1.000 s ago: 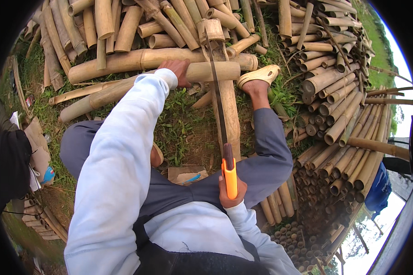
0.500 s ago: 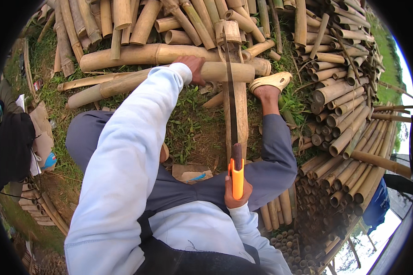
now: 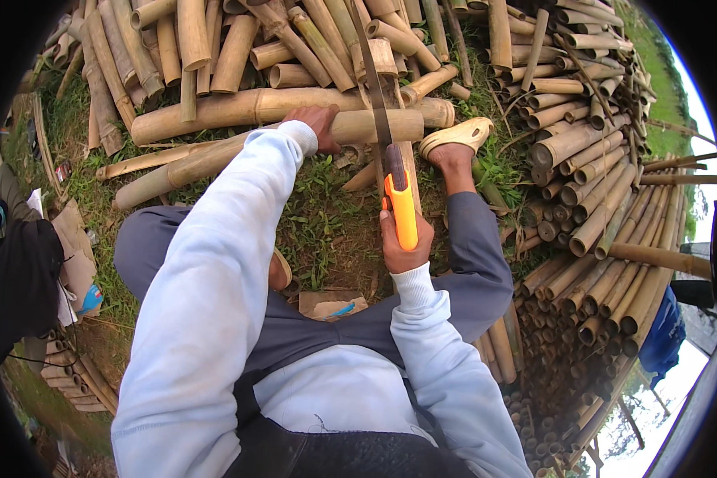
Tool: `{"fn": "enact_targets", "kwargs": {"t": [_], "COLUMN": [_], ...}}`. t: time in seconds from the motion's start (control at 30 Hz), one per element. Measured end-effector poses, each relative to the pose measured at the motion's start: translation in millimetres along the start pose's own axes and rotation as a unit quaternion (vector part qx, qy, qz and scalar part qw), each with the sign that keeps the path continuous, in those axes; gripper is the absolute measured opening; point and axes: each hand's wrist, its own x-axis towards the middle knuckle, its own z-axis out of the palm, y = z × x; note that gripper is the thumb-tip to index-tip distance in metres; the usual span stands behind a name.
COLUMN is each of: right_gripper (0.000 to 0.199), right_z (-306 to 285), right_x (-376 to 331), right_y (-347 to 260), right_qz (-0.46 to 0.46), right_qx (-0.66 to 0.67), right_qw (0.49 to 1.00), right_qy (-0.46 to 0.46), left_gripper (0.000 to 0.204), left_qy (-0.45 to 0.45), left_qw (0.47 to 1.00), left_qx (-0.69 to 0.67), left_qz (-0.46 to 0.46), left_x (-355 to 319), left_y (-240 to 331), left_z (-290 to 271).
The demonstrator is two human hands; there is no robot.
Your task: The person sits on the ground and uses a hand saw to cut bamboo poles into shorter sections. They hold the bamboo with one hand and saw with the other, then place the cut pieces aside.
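The left hand (image 3: pixel 320 127) grasps the bamboo pole (image 3: pixel 402 126) at far centre, across a support (image 3: pixel 407 169), perhaps for keeping it steady; nearer, the right hand (image 3: pixel 406 247) clenches the saw (image 3: pixel 395 163), its blade (image 3: pixel 379 99) crossing the pole.

From here I can read no word, number or sign, neither on the orange saw handle (image 3: pixel 405 217) nor on the blue cloth (image 3: pixel 664 336).

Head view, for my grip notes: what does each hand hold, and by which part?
The right hand holds the long, dark-bladed saw by its orange handle; the left hand clasps the round, tan bamboo pole from above, left of the blade.
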Motion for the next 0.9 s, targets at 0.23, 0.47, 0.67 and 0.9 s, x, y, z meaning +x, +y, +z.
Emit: {"fn": "enact_targets", "kwargs": {"t": [0.23, 0.47, 0.67, 0.9], "right_gripper": [0.014, 0.038, 0.014, 0.037], "right_z": [-3, -53, 5, -61], "right_x": [-24, -145, 0, -144], "right_y": [-26, -31, -11, -37], "right_qz": [0.040, -0.013, -0.003, 0.053], "right_qx": [-0.027, -0.156, -0.025, -0.124], "right_qw": [0.999, 0.987, 0.999, 0.990], "right_qy": [-0.025, -0.032, -0.020, -0.038], "left_gripper": [0.074, 0.071, 0.068, 0.071], "left_qy": [-0.016, -0.028, -0.028, -0.032], "left_qw": [1.000, 0.999, 1.000, 0.999], "left_qx": [0.011, 0.016, 0.000, -0.011], "left_qz": [-0.007, 0.002, -0.005, 0.006], "left_x": [-3, -2, 4, -1], "left_y": [6, 3, 8, -2], "left_z": [-6, -9, -8, -13]}}
